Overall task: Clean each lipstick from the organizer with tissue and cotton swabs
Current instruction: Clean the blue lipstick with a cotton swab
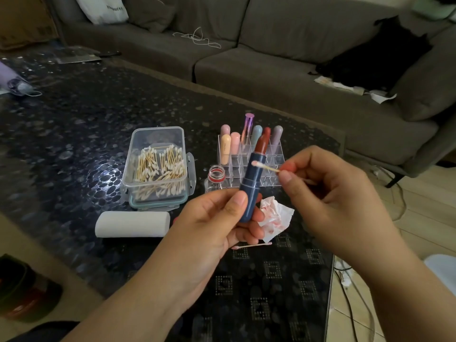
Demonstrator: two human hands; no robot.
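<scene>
Left hand (217, 218) grips upright lipstick (254, 183); right hand (328, 191) pinches cotton swab (265, 166), tip apparently touching at 9 o'clock.

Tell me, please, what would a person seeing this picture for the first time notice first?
The eye goes first to the centre, where the left hand holds an open dark blue lipstick with a brick-red bullet upright, and the right hand pinches a wooden cotton swab against its tube. Behind stand a clear plastic box of cotton swabs and a transparent acrylic organizer with pastel lipsticks.
</scene>
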